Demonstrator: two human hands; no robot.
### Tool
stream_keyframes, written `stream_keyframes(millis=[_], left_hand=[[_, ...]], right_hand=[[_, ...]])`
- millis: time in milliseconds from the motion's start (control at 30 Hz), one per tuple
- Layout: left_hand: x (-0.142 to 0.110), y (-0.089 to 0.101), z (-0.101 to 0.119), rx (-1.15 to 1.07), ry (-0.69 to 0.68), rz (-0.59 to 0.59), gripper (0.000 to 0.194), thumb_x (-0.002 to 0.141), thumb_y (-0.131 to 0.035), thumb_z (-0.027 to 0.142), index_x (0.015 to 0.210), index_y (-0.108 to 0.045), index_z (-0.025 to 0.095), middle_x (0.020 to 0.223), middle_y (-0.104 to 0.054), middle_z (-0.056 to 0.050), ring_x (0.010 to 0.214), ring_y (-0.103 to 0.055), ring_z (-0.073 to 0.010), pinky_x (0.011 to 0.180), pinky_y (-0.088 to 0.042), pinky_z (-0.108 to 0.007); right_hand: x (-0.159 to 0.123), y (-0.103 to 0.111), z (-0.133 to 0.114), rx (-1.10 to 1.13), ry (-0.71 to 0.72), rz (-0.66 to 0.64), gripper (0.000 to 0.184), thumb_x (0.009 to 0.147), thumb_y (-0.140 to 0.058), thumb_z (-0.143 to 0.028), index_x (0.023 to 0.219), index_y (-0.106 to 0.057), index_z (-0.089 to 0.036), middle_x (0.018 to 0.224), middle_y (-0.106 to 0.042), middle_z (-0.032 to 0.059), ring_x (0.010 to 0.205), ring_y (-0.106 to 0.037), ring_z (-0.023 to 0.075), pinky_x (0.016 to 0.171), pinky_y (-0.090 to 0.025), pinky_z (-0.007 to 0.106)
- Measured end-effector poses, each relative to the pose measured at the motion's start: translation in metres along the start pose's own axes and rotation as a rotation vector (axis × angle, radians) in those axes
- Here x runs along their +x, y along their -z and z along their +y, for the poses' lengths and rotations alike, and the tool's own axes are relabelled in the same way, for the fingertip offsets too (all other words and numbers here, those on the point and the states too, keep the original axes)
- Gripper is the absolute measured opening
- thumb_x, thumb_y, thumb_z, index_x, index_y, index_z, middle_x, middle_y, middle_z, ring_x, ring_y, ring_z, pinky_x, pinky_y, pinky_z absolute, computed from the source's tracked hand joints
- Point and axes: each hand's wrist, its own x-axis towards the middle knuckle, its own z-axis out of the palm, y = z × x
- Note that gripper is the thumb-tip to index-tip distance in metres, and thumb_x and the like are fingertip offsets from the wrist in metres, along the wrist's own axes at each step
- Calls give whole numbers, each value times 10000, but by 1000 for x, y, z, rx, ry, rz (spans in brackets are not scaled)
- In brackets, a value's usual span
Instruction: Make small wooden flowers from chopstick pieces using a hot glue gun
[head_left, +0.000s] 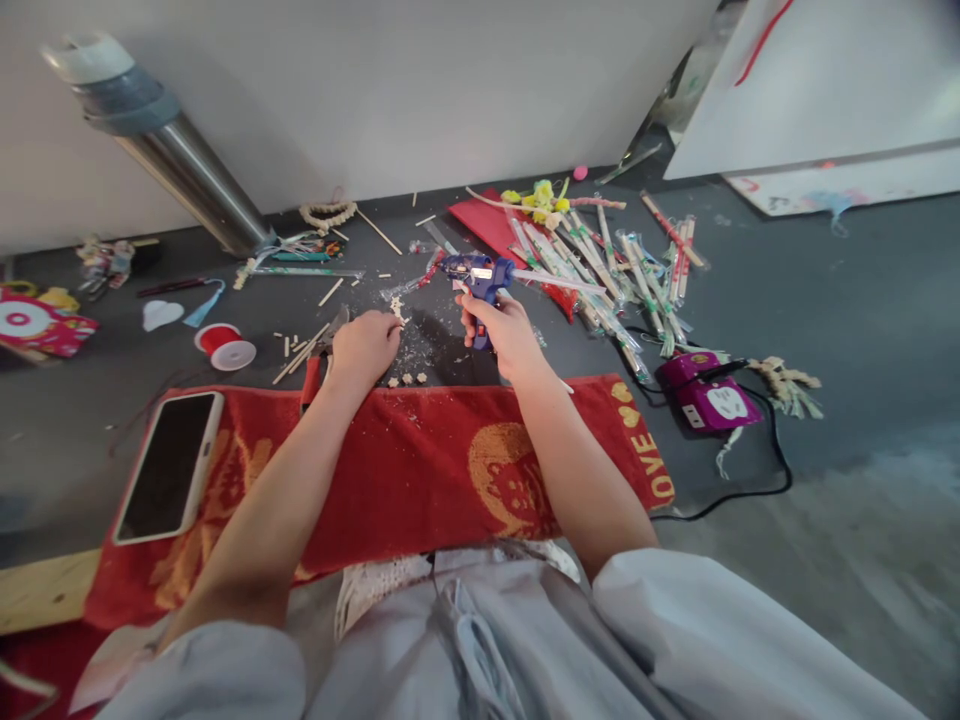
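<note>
A blue hot glue gun with a long translucent glue stick in its back end is gripped in my right hand. Its nozzle points left, above the dark tabletop. My left hand is closed, with a small pale knobbly piece at its fingertips; the grip itself is partly hidden. Just below lie several tiny flower-shaped pale pieces by the towel's edge. Red-handled pliers lie partly under my left wrist, beside thin wooden sticks.
A red towel lies along the front edge, with a phone on it. Wrapped stick bundles and a purple box with a cable are on the right. A ribbon spool and a steel flask are on the left.
</note>
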Motion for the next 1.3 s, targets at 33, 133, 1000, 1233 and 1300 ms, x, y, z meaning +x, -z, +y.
stream_keyframes(millis=[33,133,1000,1233,1300], left_hand=[[0,1,0,14,-3,-6,385,931,-423,303,1156,-727,231,1153,-724,-112,1032,-685,-303,813,-528,-402],[-2,2,2,61,-9,-18,388,942,-402,326,1118,-737,239,1106,-725,-107,1006,-686,-293,778,-516,-377],[16,10,10,29,46,-40,378,921,-419,292,1094,-736,179,1166,-704,-167,1087,-656,-363,892,-507,-477],[19,13,10,116,51,-74,385,926,-387,259,1071,-726,150,1137,-719,-166,1058,-675,-352,862,-526,-451],[20,14,11,136,46,-86,383,922,-391,256,1063,-727,137,1118,-722,-182,1036,-681,-361,849,-528,-459]], right_hand=[[-1,0,-1,0,1,-2,133,835,-654,-245,739,-582,-186,562,-554,-71,450,-473,49,449,-449,209],[-2,0,-2,-16,-4,-8,128,843,-639,-235,738,-583,-190,558,-546,-74,454,-470,47,457,-449,206],[-2,-4,-2,-63,2,-17,132,851,-640,-219,738,-582,-184,560,-538,-68,462,-466,42,445,-443,193],[-4,-5,-4,-62,-4,-17,90,867,-623,-184,785,-599,-155,565,-535,-75,450,-467,35,439,-441,189],[-3,-4,-3,-68,-3,-20,93,865,-626,-183,780,-598,-156,564,-533,-76,451,-466,35,438,-442,188]])
